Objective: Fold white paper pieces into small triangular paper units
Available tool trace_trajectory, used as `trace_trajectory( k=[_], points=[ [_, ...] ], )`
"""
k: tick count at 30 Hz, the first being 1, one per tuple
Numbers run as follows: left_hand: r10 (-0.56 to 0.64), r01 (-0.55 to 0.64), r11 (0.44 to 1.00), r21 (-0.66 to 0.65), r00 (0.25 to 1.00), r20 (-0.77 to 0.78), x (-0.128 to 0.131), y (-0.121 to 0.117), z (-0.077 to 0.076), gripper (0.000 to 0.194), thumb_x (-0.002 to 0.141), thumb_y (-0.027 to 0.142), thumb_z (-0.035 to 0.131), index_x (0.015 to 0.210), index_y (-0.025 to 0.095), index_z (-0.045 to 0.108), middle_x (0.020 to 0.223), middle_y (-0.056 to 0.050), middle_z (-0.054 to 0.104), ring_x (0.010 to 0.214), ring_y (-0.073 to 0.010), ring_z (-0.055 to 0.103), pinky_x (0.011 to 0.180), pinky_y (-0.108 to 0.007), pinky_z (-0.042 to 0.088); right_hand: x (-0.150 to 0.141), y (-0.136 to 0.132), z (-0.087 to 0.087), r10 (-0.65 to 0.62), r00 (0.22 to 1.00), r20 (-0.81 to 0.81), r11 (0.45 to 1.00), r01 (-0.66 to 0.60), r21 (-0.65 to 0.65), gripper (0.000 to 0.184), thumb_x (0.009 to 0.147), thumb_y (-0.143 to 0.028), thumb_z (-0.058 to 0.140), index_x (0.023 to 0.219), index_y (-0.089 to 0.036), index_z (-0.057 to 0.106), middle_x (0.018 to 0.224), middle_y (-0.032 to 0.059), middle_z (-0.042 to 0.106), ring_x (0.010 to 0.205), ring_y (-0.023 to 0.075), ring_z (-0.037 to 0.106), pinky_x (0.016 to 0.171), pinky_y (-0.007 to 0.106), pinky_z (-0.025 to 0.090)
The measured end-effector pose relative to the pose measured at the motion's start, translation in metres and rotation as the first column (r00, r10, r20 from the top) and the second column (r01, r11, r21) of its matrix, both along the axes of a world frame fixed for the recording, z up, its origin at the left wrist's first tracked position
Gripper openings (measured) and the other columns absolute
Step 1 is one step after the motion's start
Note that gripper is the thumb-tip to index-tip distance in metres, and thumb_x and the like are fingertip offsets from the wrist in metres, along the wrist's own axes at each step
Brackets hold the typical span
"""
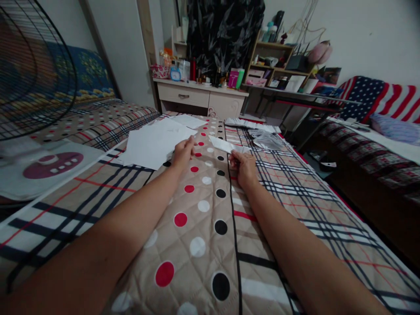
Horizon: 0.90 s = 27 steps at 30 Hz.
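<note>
Head view shows the paper strip [223, 145] over the bedcover [190, 238], pinched near one end by fingers of the right hand [246, 169]; so held, it may bend or slip. Left hand [183, 154] curls, grasp unclear; its brushing could scatter the white sheets [152, 142].

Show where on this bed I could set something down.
The bedcover lies bare between the left forearm and right forearm, and right of the latter. Crowded farther off: white sheets beside the left hand, a white strip in the right hand, white bundles beyond.
</note>
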<state>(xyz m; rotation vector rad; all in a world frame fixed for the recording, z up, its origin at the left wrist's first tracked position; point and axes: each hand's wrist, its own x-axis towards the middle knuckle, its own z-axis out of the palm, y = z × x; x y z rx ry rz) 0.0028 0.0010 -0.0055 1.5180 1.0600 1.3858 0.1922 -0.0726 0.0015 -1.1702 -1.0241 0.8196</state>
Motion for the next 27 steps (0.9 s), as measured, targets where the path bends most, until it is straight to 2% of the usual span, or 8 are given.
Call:
trace_trajectory(
  k=[3, 4, 6, 10, 14, 22, 27],
  points=[
    [-0.276, 0.279, 0.956, -0.090, 0.960, 0.048, 0.020, -0.017, 0.002, 0.053, 0.068, 0.068, 0.067, 0.075, 0.017, 0.058, 0.060, 0.002, 0.054, 0.044, -0.0068, 0.041, 0.042, -0.022, 0.026, -0.012, -0.005, 0.001, 0.019, 1.000, 0.010, 1.000, -0.019, 0.006, 0.033, 0.073, -0.046, 0.061, 0.056, -0.018, 0.061, 0.045, -0.0013, 0.049, 0.041, 0.0094, 0.038, 0.043, 0.025, 0.027],
    [-0.339, 0.342, 0.935, -0.095, 0.940, 0.045, 0.026, -0.023, 0.003, 0.052, 0.065, 0.066, 0.071, 0.072, 0.017, 0.057, 0.057, 0.003, 0.052, 0.044, -0.0068, 0.040, 0.042, -0.022, 0.026, -0.017, -0.008, 0.002, 0.035, 0.999, 0.024, 0.999, -0.035, 0.007, 0.033, 0.074, -0.046, 0.061, 0.056, -0.018, 0.061, 0.045, -0.0013, 0.050, 0.042, 0.0093, 0.038, 0.043, 0.026, 0.028],
    [-0.375, 0.378, 0.924, -0.050, 0.925, 0.064, 0.037, -0.033, 0.005, 0.049, 0.066, 0.063, 0.071, 0.063, 0.017, 0.054, 0.052, 0.004, 0.048, 0.043, -0.0067, 0.038, 0.043, -0.023, 0.027, -0.025, -0.012, 0.003, 0.071, 0.996, 0.058, 0.997, -0.072, 0.013, 0.034, 0.075, -0.045, 0.061, 0.054, -0.018, 0.060, 0.044, -0.0015, 0.049, 0.042, 0.0092, 0.039, 0.044, 0.025, 0.028],
    [-0.366, 0.362, 0.931, 0.054, 0.924, 0.109, 0.047, -0.042, 0.007, 0.043, 0.075, 0.052, 0.066, 0.055, 0.017, 0.052, 0.050, 0.003, 0.048, 0.045, -0.0076, 0.040, 0.045, -0.024, 0.030, -0.036, -0.016, 0.005, 0.135, 0.990, 0.047, 0.991, -0.136, 0.021, 0.033, 0.075, -0.038, 0.057, 0.049, -0.019, 0.054, 0.039, -0.0038, 0.041, 0.040, 0.0083, 0.033, 0.043, 0.025, 0.024],
    [-0.286, 0.272, 0.955, 0.118, 0.950, 0.124, 0.046, -0.039, 0.005, 0.041, 0.077, 0.045, 0.063, 0.051, 0.018, 0.047, 0.047, 0.004, 0.044, 0.046, -0.0081, 0.040, 0.047, -0.023, 0.031, -0.037, -0.013, 0.003, 0.144, 0.989, 0.040, 0.989, -0.144, 0.013, 0.033, 0.075, -0.038, 0.056, 0.048, -0.020, 0.051, 0.038, -0.0048, 0.038, 0.038, 0.0081, 0.029, 0.042, 0.025, 0.023],
    [-0.163, 0.160, 0.984, 0.082, 0.986, 0.039, 0.034, -0.025, -0.003, 0.046, 0.077, 0.050, 0.059, 0.047, 0.019, 0.044, 0.044, 0.005, 0.038, 0.045, -0.0073, 0.034, 0.046, -0.024, 0.027, -0.024, -0.007, -0.001, 0.092, 0.995, 0.033, 0.996, -0.092, -0.006, 0.030, 0.071, -0.038, 0.058, 0.047, -0.021, 0.051, 0.038, -0.0049, 0.038, 0.037, 0.0083, 0.029, 0.041, 0.026, 0.022],
    [-0.178, 0.174, 0.983, 0.064, 0.982, 0.063, 0.034, -0.025, -0.002, 0.048, 0.078, 0.053, 0.061, 0.048, 0.018, 0.048, 0.042, 0.005, 0.038, 0.040, -0.0061, 0.031, 0.043, -0.024, 0.023, -0.023, -0.007, -0.001, 0.067, 0.998, 0.003, 0.998, -0.067, 0.011, 0.029, 0.069, -0.036, 0.060, 0.046, -0.020, 0.052, 0.038, -0.0045, 0.039, 0.036, 0.0079, 0.028, 0.040, 0.026, 0.020]
  ],
)
